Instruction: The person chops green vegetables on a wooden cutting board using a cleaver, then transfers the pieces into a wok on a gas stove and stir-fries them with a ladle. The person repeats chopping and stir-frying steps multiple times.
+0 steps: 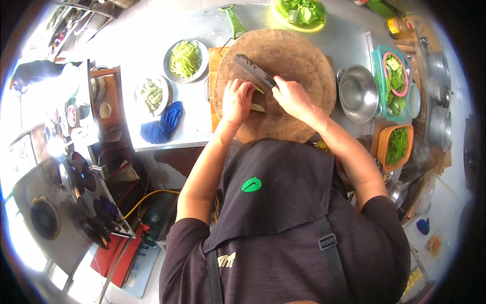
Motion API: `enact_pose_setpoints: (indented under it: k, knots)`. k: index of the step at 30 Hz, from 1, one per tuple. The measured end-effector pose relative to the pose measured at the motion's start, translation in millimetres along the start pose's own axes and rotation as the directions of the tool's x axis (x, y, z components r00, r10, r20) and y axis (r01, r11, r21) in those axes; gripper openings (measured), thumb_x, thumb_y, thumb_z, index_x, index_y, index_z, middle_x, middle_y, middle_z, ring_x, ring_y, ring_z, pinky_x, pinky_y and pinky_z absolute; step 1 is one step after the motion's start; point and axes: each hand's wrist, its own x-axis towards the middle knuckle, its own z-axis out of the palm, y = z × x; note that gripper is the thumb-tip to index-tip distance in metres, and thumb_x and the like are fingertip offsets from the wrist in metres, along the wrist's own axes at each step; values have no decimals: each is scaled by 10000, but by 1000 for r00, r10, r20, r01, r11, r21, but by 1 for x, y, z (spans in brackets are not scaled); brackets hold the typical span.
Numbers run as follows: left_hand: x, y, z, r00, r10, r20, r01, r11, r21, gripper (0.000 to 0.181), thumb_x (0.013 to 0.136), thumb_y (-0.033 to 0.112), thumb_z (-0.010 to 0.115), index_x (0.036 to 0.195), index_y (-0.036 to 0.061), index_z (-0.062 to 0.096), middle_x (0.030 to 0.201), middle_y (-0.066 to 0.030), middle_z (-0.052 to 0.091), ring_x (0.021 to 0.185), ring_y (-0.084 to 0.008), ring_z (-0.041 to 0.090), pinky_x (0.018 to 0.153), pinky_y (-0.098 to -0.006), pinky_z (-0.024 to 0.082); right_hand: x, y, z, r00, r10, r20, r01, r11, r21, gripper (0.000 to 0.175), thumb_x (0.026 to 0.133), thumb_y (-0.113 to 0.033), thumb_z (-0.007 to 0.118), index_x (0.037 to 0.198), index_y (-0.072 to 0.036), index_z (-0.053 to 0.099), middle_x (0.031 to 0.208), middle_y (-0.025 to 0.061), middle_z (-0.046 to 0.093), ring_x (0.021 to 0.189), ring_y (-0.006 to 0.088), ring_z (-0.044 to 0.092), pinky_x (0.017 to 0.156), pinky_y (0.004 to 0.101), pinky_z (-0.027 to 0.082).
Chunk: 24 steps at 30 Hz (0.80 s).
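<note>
My right hand (pixel 290 95) grips a kitchen knife with a broad dark blade (pixel 252 69), angled toward the far left over a round wooden chopping block (pixel 303 57). On the block's left side, my left hand (pixel 237 99) has its fingertips around a pale green vegetable piece (pixel 259 90), whose end sticks out toward the blade. Closer to me, a second pale piece (pixel 258 108) lies by the left hand. To the left stand a metal plate of green vegetable strips (pixel 186 59) and a white bowl of pale green slices (pixel 152 95).
A green-handled peeler (pixel 235 24) lies beyond the block, near a yellow basin of leafy greens (pixel 321 26). Blue cloth (pixel 163 123) rests at the table's left. At right are a metal bowl (pixel 358 95), a teal basket (pixel 377 76) and an orange basket (pixel 383 142) holding greens.
</note>
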Motion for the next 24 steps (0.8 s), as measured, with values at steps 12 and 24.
enact_pose_setpoints:
  k: [12,24]
  knots:
    - [-4,-7,2,998,54,-15,-53,998,30,84,918,31,732,996,55,714,984,-122,696,924,-371,646,847,-463,534,13,3,-2,970,39,240,-44,999,15,398,1029,-209,597,1330,50,621,886,323,708,871,492,723,760,553,581]
    - [-49,21,-21,1000,-26,2,25,999,43,113,897,52,762,1007,53,736,989,-104,674,939,-348,646,830,-440,540,-2,18,-4,960,-26,280,-22,986,166,398,1032,-220,640,1317,57,628,879,329,683,835,487,710,717,505,549]
